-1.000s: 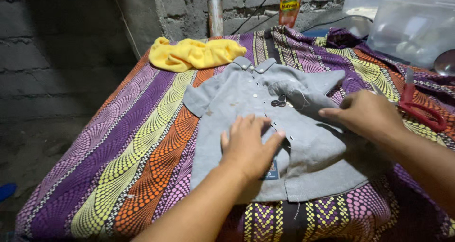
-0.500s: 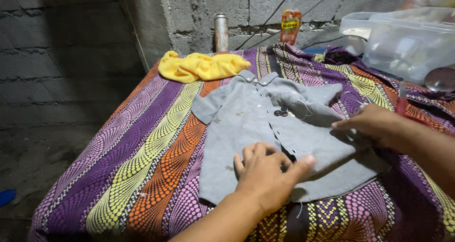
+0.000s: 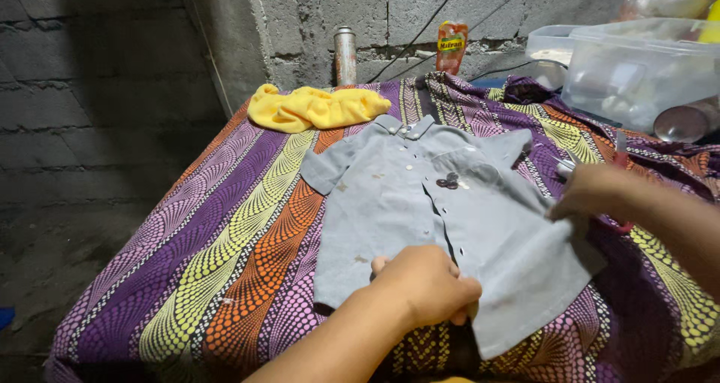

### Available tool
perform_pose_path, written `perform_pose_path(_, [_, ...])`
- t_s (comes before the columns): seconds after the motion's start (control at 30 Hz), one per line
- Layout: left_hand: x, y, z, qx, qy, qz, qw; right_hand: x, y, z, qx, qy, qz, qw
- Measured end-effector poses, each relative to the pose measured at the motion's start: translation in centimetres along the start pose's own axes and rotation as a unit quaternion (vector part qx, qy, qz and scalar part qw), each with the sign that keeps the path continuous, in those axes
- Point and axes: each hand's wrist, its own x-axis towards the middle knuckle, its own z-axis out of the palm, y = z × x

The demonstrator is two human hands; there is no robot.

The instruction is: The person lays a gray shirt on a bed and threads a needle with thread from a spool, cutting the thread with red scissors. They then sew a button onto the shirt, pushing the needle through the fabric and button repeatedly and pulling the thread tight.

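Grey cotton-like child's shirt (image 3: 442, 218) spread face up at centre of tabletop (image 3: 187, 278), collar toward 12 o'clock, hem toward 6 o'clock, lying on striped purple, orange and yellow cloth. Left hand (image 3: 427, 285) at 6 o'clock, fingers curled and pressed down on lower hem near button placket. Right hand (image 3: 592, 192) at 3 o'clock, fingers closed in a pinch on right side edge of shirt. Small dark item (image 3: 448, 181) resting on chest of shirt; kind cannot be told. Brownish stains noted on left front panel. Yellow cloth (image 3: 315, 107) bunched at 11 o'clock, apart from shirt. Spray can (image 3: 345, 53) and red-orange packet (image 3: 451, 46) upright at 12 o'clock against block wall. Clear plastic tub (image 3: 637, 68) at 2 o'clock. Judged risks: dark item sliding off if fabric is tugged; fresh creases from uneven pull between hands; shirt dragging striped cloth along.
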Motion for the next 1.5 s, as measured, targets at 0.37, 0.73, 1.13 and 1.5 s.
perform_pose_path(0.37, [2.8, -1.7, -0.9, 0.083, 0.217, 0.105, 0.967, -5.1, -4.3, -5.4, 0.051, 0.170, 0.034, 0.984])
perform_pose_path(0.73, [2.3, -2.5, 1.5, 0.166, 0.088, 0.057, 0.981, -9.9, -12.1, 2.3, 0.088, 0.207, -0.114, 0.968])
perform_pose_path(1.13, [5.4, -2.2, 0.6, -0.182, 0.272, 0.053, 0.943, -9.9, -12.2, -3.6, 0.743, -0.020, -0.063, 0.666])
perform_pose_path(1.5, [7.4, 0.3, 0.3, -0.535, 0.117, 0.080, 0.833, -13.0, -13.2, -7.5, 0.916, -0.105, -0.083, 0.379])
